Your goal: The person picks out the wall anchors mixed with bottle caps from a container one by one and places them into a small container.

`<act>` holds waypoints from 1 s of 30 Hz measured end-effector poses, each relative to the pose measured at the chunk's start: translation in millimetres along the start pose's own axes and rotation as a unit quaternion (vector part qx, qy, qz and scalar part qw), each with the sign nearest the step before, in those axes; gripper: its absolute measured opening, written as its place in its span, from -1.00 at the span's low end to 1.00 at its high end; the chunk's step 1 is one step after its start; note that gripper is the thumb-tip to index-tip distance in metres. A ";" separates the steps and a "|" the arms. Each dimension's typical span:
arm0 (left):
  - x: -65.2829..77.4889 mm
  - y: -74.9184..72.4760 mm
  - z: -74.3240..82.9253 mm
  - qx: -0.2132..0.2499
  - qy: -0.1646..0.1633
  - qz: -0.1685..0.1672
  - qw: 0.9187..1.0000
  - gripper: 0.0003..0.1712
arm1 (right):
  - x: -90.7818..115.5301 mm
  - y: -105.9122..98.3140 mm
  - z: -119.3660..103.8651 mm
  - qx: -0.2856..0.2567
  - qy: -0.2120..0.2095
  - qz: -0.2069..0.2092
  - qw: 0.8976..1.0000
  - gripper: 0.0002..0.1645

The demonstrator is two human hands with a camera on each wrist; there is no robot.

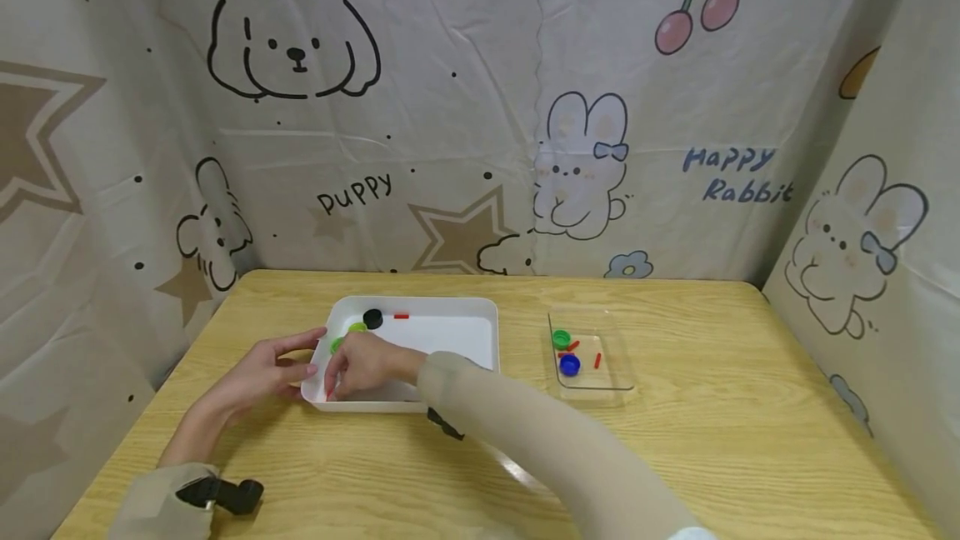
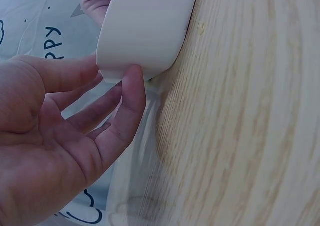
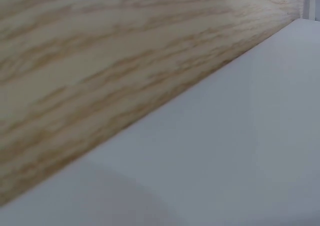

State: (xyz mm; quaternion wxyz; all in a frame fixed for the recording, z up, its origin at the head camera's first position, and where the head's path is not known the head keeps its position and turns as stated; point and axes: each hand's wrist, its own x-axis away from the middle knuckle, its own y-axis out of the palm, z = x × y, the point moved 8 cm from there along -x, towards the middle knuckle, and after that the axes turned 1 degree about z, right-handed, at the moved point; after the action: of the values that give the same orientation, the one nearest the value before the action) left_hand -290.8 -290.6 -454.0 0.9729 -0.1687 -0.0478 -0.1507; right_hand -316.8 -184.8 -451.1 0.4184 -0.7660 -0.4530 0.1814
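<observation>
My left hand point(image 1: 258, 373) rests against the left end of a white tray point(image 1: 457, 332), its fingers relaxed. In the left wrist view, the thumb point(image 2: 72, 73) touches the tray's rim and the little finger touches the outer wall. Bent down inside the tray's near left corner, my right hand point(image 1: 363, 365) pinches a small red stick point(image 1: 328, 396), which is mostly hidden by the fingers. Two bright green caps point(image 1: 357, 327) sit just beyond this hand, partly covered by it. Farther back lie a black cap point(image 1: 372, 318) and another red stick point(image 1: 402, 316).
A clear plastic box point(image 1: 611, 386) stands right of the tray, holding a green cap point(image 1: 561, 339), a blue cap point(image 1: 570, 366) and several red sticks point(image 1: 597, 361). Both stand on a wooden table point(image 1: 712, 407). Printed cloth point(image 1: 465, 107) hangs around its back and sides.
</observation>
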 end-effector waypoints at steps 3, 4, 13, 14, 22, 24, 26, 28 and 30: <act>0.6 0.0 0.2 0.005 -0.003 0.002 1.000 -0.26 | -0.9 0.1 2.8 -0.004 0.005 0.000 1.000 -0.95; 0.8 0.0 0.3 0.007 -0.005 0.002 1.000 -0.26 | -1.0 0.3 3.5 -0.004 0.002 -0.003 1.000 -0.95; 0.5 -1.1 -0.1 -0.001 -0.010 0.007 1.000 -0.26 | -0.1 0.0 7.3 -0.011 -0.019 -0.013 1.000 -0.93; 0.3 -1.3 -0.4 -0.001 -0.010 0.008 1.000 -0.27 | 0.1 -0.2 7.6 -0.014 -0.020 -0.012 1.000 -0.93; 0.3 -0.5 0.2 0.001 -0.011 0.005 1.000 -0.26 | 8.8 -7.5 11.9 -0.034 -0.018 -0.007 0.999 -0.90; 0.6 -0.1 0.7 0.002 -0.012 0.005 1.000 -0.26 | 13.1 -12.1 13.0 -0.042 -0.021 -0.002 0.999 -0.89; 0.8 0.3 0.9 0.005 -0.013 0.005 1.000 -0.25 | 17.6 -18.8 12.9 -0.050 -0.029 0.004 0.998 -0.89; 0.8 0.1 0.4 0.008 -0.014 0.006 1.000 -0.26 | 21.7 -27.6 12.3 -0.046 -0.033 0.012 0.998 -0.88; 0.5 -0.1 -0.7 0.007 -0.015 0.006 1.000 -0.25 | 26.4 -37.6 11.1 -0.042 -0.038 0.019 0.998 -0.87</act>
State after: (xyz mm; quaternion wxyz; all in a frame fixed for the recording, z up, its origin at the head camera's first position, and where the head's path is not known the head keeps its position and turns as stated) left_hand -290.3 -291.1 -454.6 0.9742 -0.1640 -0.0626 -0.1416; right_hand -330.7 -148.2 -424.6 0.3646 -0.7841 -0.4610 0.1995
